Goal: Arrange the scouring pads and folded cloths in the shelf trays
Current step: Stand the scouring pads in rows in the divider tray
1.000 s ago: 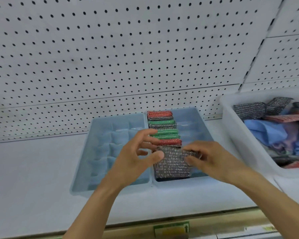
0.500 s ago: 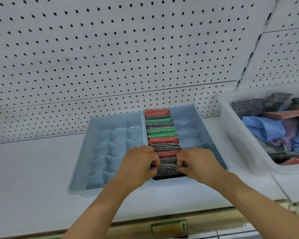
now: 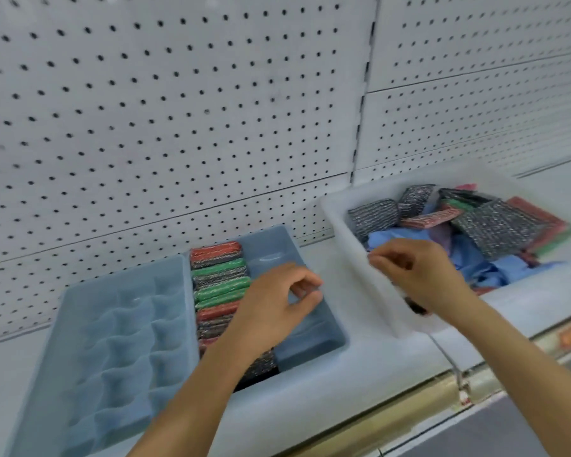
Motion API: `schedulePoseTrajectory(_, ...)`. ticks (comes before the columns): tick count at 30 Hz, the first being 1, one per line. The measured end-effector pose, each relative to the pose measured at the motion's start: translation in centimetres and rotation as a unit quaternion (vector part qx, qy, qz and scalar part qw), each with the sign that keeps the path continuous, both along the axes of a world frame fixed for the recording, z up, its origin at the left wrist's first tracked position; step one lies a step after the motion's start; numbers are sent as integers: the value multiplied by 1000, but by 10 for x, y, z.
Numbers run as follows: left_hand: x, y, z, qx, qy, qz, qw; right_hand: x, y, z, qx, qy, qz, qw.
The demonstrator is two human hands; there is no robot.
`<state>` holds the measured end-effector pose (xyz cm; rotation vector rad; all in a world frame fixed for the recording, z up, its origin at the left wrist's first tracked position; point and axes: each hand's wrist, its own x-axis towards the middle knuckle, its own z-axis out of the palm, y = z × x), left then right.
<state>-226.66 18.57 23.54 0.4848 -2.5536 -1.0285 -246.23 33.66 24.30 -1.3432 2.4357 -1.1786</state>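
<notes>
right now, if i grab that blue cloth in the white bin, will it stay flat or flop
The blue cloth would probably flop: it lies crumpled with soft folds, not flat. It looks thin, so likely light. Scouring pads rest on it in the white bin, so pulling it may drag or tip them.

The white shelf (image 3: 310, 400) carries two blue trays (image 3: 112, 341) side by side and a white bin (image 3: 360, 258).

row of scouring pads (image 3: 220, 285): near end hidden under the left hand (image 3: 271, 311)
white bin (image 3: 376, 278): contents motion-blurred; near corner hidden behind the right hand (image 3: 419, 275)
compartment tray (image 3: 112, 341): near-left corner cut off by the bottom edge
</notes>
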Motion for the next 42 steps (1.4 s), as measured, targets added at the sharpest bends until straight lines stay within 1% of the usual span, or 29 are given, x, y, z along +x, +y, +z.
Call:
schedulePoseTrajectory(3, -52, 13, 4, 20, 14, -38, 999, -47, 31, 14, 74, -34, -30, 996)
schedulePoseTrajectory(5, -87, 20, 2, 17, 25, -53, 998, -70, 48, 23, 164, -44, -13, 985)
schedulePoseTrajectory(7, -120, 23, -1, 14, 31, -60, 998, -85, 56, 21, 267, -35, 20, 963)
schedulePoseTrajectory(9, -151, 19, -5, -9, 28, -58, 998, -92, 53, 9, 362, -24, 67, 930)
schedulePoseTrajectory(11, -179, 10, -9, -46, 8, -40, 998, -96, 48, -2, 410, -17, 103, 906)
schedulePoseTrajectory(12, -192, 5, -12, -63, -5, -28, 998, -98, 46, -7, 415, -9, 99, 905)
schedulePoseTrajectory(14, -214, -5, -16, -82, -44, -12, 996, -101, 44, -10, 394, 18, 77, 916)
schedulePoseTrajectory(17, -242, -11, -24, -115, -106, -9, 988, -106, 45, -15, 330, 33, 66, 941)
schedulePoseTrajectory(21, -270, -15, -31, -189, -148, 20, 971, -111, 50, -14, 257, 12, 37, 966)
schedulePoseTrajectory(23, -278, -21, -33, -242, -174, 44, 953, -114, 51, -15, 222, -9, 25, 975)
schedulePoseTrajectory(25, -282, -27, -34, -286, -198, 45, 937, -116, 52, -16, 188, -28, 13, 982)
schedulePoseTrajectory(27, -280, -29, -32, -286, -182, 44, 940, -116, 54, -14, 156, -42, -2, 987)
schedulePoseTrajectory(29, -272, -28, -22, -238, -120, 51, 962, -112, 56, -11, 121, -51, -26, 991)
schedulePoseTrajectory(31, -255, -27, -9, -127, -36, 66, 989, -106, 56, -8, 90, -38, -58, 994)
schedulePoseTrajectory(32, -244, -26, -1, -63, 1, 76, 995, -103, 55, -7, 72, -30, -74, 994)
schedulePoseTrajectory(33, -230, -26, 5, -9, 39, 89, 995, -98, 53, -4, 50, -31, -85, 995)
schedulePoseTrajectory(35, -198, -23, 18, 60, 96, 109, 988, -89, 47, 4, -7, -49, -108, 993)
schedulePoseTrajectory(38, -144, -20, 32, 141, 132, 128, 973, -67, 36, 18, -63, -116, -129, 983)
schedulePoseTrajectory(40, -106, -24, 35, 167, 139, 144, 965, -48, 29, 27, -87, -155, -97, 979)
schedulePoseTrajectory(42, -69, -31, 38, 177, 139, 161, 961, -26, 20, 34, -80, -174, -33, 981)
